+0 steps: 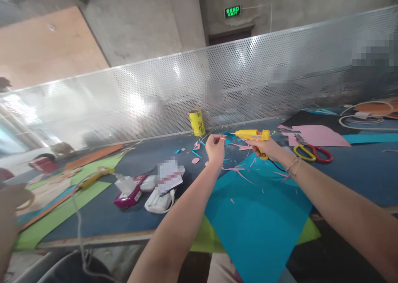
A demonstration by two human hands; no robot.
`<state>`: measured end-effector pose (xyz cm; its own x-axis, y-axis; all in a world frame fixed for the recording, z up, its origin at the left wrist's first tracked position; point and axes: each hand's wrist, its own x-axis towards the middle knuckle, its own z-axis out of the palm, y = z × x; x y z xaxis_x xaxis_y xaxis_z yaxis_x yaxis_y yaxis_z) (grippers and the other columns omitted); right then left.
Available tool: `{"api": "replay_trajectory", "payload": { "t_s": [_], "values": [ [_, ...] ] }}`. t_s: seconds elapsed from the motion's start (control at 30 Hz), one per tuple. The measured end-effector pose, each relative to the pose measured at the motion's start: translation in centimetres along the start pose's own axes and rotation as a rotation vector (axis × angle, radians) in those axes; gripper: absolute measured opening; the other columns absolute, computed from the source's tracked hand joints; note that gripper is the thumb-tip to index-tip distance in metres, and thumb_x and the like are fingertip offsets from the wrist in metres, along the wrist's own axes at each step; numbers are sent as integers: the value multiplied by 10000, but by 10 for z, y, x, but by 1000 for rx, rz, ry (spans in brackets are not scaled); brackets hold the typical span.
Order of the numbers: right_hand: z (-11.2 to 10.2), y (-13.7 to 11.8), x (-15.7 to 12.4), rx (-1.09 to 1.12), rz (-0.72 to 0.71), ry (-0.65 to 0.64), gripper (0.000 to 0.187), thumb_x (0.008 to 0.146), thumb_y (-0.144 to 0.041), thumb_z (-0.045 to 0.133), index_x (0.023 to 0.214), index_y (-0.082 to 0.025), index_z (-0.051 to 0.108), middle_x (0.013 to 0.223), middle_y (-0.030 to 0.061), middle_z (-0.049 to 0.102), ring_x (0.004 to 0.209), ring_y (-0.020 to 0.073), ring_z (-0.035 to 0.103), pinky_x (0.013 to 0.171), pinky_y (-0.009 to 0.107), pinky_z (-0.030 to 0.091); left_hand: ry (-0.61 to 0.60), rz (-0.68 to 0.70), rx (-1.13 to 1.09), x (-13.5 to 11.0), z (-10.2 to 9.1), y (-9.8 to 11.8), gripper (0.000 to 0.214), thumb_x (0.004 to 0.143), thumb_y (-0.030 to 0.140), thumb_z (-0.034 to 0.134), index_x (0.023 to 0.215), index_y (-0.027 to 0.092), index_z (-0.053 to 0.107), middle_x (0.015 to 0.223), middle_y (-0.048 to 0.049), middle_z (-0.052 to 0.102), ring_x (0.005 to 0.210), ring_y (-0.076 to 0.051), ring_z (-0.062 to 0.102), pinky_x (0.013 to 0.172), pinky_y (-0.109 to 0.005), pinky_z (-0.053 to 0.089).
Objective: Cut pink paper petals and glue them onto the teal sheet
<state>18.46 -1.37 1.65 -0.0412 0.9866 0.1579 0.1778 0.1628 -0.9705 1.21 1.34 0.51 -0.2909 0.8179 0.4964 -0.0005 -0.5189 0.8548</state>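
Observation:
My right hand (266, 147) is wrapped round the grip of a yellow hot glue gun (252, 135), its nozzle pointing left. Just left of the nozzle, my left hand (215, 148) is closed in a pinch on a small pink paper piece (223, 138), of which only a sliver shows. Below both hands a large blue sheet (258, 208) hangs over the table's front edge, with a green sheet (209, 235) partly under it. Thin pink and blue paper scraps (244, 176) lie scattered around the hands.
Scissors (314, 152) with red and yellow handles lie by a pink sheet (326, 136) at right. A yellow can (197, 123) stands before the perforated metal screen (174, 92). Left are a purple power strip (129, 196), another glue gun (93, 177) and another person's arm (9, 216).

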Motion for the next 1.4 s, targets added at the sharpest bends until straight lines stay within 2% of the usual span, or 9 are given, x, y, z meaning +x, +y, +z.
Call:
{"api": "replay_trajectory", "payload": {
  "t_s": [0.17, 0.27, 0.37, 0.47, 0.57, 0.9, 1.13, 1.27, 1.4],
  "values": [
    [-2, -3, 1, 155, 55, 5, 332, 653, -428, 660, 543, -203, 443, 411, -41, 423, 328, 63, 368, 288, 204, 248, -8, -7, -36, 0, 0, 1, 56, 695, 223, 545, 680, 170, 536, 706, -20, 630, 650, -111, 581, 621, -250, 455],
    [-3, -7, -1, 273, 77, -64, 431, 704, -585, 532, 542, -192, 464, 439, -17, 445, 314, 54, 346, 279, 206, 204, -9, -4, -34, 0, 1, 1, 61, 701, 227, 539, 681, 169, 537, 703, -19, 626, 647, -110, 580, 614, -247, 456],
    [-3, -8, -3, 309, 10, -151, 503, 723, -655, 434, 572, -181, 504, 477, 11, 508, 305, 58, 349, 278, 209, 178, -10, -4, -37, -1, 1, 3, 60, 702, 225, 532, 681, 169, 536, 709, -18, 627, 649, -110, 579, 603, -240, 454],
    [-1, -5, -4, 273, -22, -170, 509, 743, -645, 402, 656, -171, 566, 516, 33, 575, 309, 75, 383, 283, 211, 211, -5, -4, -28, -1, 1, 5, 52, 698, 215, 527, 679, 168, 535, 700, -14, 624, 648, -108, 578, 602, -235, 452],
    [0, -2, -4, 246, 30, -164, 529, 771, -620, 358, 784, -160, 620, 515, 44, 602, 303, 95, 404, 281, 216, 239, 10, -3, 0, -1, 0, 7, 58, 699, 223, 530, 682, 168, 539, 685, -10, 615, 638, -107, 575, 605, -237, 450],
    [-6, -6, 0, 377, 42, -185, 465, 791, -436, 313, 947, -124, 621, 572, 73, 644, 316, 126, 440, 277, 227, 266, 22, 22, -9, 2, -1, 3, 63, 717, 220, 518, 693, 168, 542, 701, -17, 614, 636, -108, 574, 625, -255, 454],
    [-8, -8, 0, 542, 133, -232, 445, 735, -320, 332, 1007, -86, 596, 717, 127, 677, 562, 230, 599, 497, 343, 471, 27, 60, 5, 0, -1, 8, 84, 718, 254, 543, 708, 170, 548, 719, -16, 618, 674, -104, 573, 637, -240, 449],
    [-13, -10, 1, 637, 169, -243, 487, 674, -314, 349, 1024, -75, 590, 816, 155, 673, 708, 287, 616, 616, 435, 487, 34, 78, 20, -2, -1, 13, 82, 716, 252, 544, 698, 171, 546, 710, -14, 614, 663, -104, 564, 631, -240, 447],
    [-17, -11, 2, 693, 183, -254, 504, 642, -326, 350, 1010, -82, 594, 838, 164, 664, 751, 304, 612, 663, 472, 482, 25, 78, 20, -3, -1, 14, 75, 718, 244, 534, 695, 172, 544, 687, -10, 606, 635, -99, 553, 619, -238, 444]
  ]
}}
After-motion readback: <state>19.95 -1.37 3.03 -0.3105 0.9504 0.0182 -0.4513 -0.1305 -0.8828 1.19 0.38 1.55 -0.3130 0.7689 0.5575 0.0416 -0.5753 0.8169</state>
